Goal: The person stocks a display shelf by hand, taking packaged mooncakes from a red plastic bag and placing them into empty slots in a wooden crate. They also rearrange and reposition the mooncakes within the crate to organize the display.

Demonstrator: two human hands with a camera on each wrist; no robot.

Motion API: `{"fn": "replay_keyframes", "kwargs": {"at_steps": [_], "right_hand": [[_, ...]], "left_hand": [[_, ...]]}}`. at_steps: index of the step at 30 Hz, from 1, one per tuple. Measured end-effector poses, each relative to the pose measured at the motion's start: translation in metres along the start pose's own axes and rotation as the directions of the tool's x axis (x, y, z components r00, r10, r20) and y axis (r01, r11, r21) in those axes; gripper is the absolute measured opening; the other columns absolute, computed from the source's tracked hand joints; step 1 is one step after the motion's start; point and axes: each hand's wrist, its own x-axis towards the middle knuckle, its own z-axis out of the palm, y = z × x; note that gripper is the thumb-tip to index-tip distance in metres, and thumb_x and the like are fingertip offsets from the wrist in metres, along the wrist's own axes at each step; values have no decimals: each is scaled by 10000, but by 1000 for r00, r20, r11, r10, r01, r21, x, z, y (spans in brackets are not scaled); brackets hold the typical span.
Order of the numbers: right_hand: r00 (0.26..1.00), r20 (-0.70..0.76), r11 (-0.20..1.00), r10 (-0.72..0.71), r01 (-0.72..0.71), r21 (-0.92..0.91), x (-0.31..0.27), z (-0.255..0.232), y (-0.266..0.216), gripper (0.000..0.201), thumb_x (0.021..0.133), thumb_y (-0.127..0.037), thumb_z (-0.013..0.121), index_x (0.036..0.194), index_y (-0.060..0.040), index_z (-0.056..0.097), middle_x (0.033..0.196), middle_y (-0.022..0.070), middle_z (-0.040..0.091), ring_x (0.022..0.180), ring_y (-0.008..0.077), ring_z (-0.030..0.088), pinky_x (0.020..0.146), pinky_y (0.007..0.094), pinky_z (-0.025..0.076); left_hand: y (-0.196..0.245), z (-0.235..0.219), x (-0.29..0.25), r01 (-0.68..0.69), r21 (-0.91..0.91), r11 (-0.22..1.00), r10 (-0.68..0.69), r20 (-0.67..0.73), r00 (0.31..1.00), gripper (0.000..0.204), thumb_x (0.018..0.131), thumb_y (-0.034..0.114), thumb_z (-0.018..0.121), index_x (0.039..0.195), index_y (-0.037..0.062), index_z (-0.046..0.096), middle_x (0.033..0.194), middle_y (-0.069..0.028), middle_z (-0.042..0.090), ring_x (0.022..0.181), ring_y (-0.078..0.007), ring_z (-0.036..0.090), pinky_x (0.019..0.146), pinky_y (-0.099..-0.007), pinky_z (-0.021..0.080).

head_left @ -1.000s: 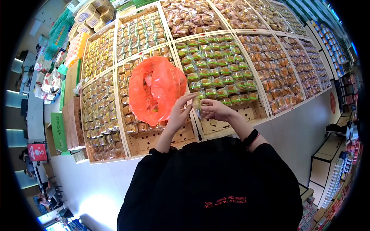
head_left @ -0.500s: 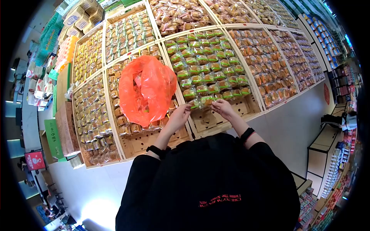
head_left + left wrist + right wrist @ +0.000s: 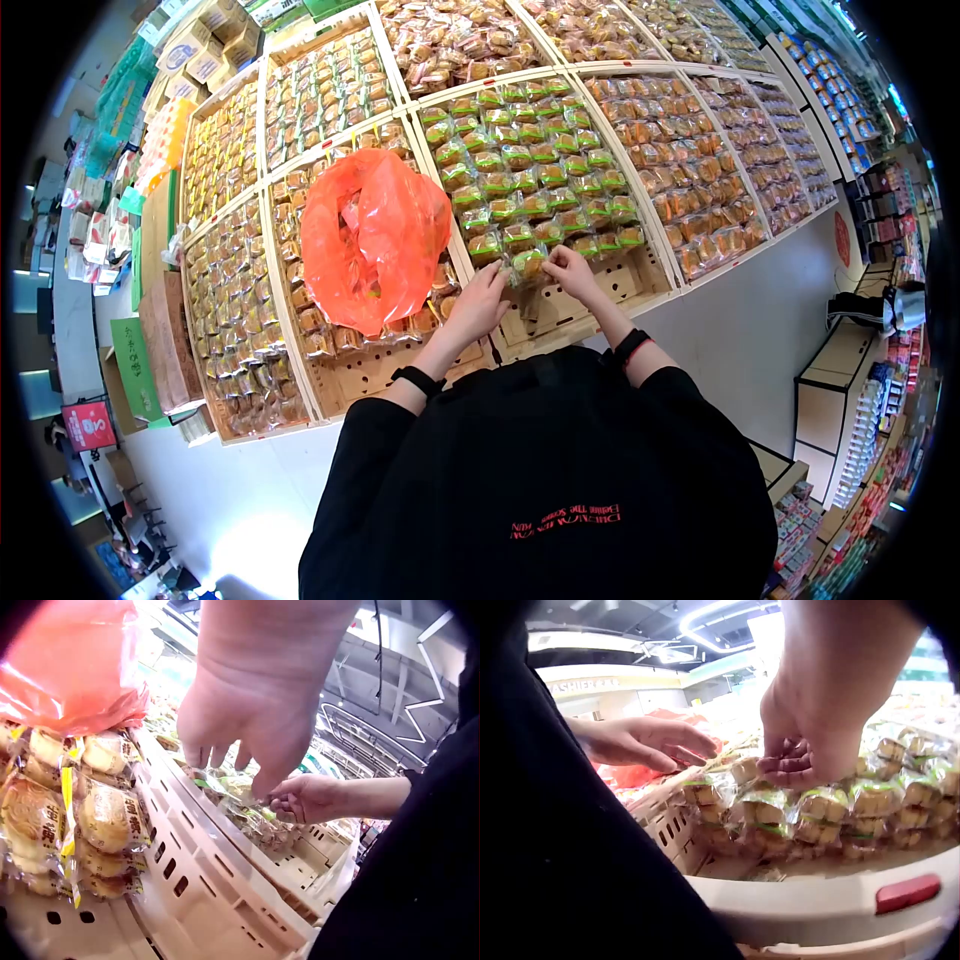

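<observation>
My right hand (image 3: 572,274) pinches the edge of a wrapped pastry with a green label (image 3: 528,263), at the front row of the crate of green-labelled pastries (image 3: 540,180). In the right wrist view the right hand's fingers (image 3: 789,771) are curled close over the packets. My left hand (image 3: 480,302) hovers at the packet's left side; in the right wrist view its fingers (image 3: 682,739) are loosely extended. From the left wrist, the left hand (image 3: 244,724) partly covers the clear wrapping beneath it.
A red plastic bag (image 3: 375,240) stands on pastries in the crate to the left. Wooden crate dividers (image 3: 440,190) separate the rows of packets. More pastry crates (image 3: 680,170) stretch to the right, cartons (image 3: 205,50) are stacked at the back left, and a perforated crate floor (image 3: 600,295) shows in front.
The pastry held up between both hands has come down to the front row of the crate. My right hand has moved slightly left, its fingers now more closed; the left hand stays beside it.
</observation>
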Motion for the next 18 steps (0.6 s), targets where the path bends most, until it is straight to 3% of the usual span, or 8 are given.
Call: {"fn": "replay_keyframes", "kwargs": {"at_steps": [3,5,7,9,10,14,16,18], "right_hand": [[988,99,951,-119,142,-276,-26,-3,-34,137,805,-98,595,804,-5,495,714,94,613,614,148,598,568,288,485],[923,307,776,-230,365,-515,-42,1,-57,154,789,-121,611,847,-10,520,722,107,603,641,194,587,615,303,464],[905,342,770,-255,404,-494,-51,10,-66,178,778,-140,623,867,-14,534,735,130,592,659,245,573,624,316,457],[876,371,762,-308,461,-455,-57,16,-71,163,788,-126,633,858,-6,549,672,79,559,620,119,520,589,275,438],[891,329,814,-312,430,-391,-54,15,-62,193,790,-135,644,917,-13,567,733,55,585,664,107,537,610,258,444],[959,128,963,-253,262,-57,-54,16,-49,315,779,-193,673,1026,-28,566,855,28,612,757,109,582,724,263,484],[959,251,982,-130,159,-102,-52,7,-42,322,778,-198,675,1029,-29,566,856,34,610,762,109,585,713,259,491],[926,363,993,105,-78,-87,-50,3,-36,230,799,-198,657,953,-50,571,804,17,587,743,83,576,608,249,493]], "left_hand": [[14,-20,8,78,-105,991,-83,-40,996,539,723,134,647,1194,3,421,1194,-181,443,1128,-334,421,944,-381,370],[17,-26,12,200,-351,915,-172,110,979,564,731,180,669,1209,18,416,1155,-170,470,1038,-302,495,884,-353,414],[21,-28,14,272,-424,864,-209,189,959,526,720,219,696,1146,22,457,1052,-154,527,891,-267,553,773,-334,450],[17,-25,16,398,-359,844,-294,312,904,447,710,229,707,1035,13,489,875,-126,563,745,-214,563,659,-326,454],[14,-23,15,453,-437,777,-323,342,883,377,702,208,713,925,6,486,734,-93,543,654,-153,541,593,-310,443],[16,-17,11,433,-433,791,-304,336,891,353,719,180,703,921,7,470,698,-73,536,642,-113,550,574,-282,454],[14,-4,10,512,-728,457,-328,397,857,303,768,148,662,922,2,446,764,-64,562,691,-117,575,610,-261,481],[11,5,10,495,-774,394,-323,388,863,288,794,137,633,955,-7,442,824,-72,561,726,-131,586,632,-261,493]]}}
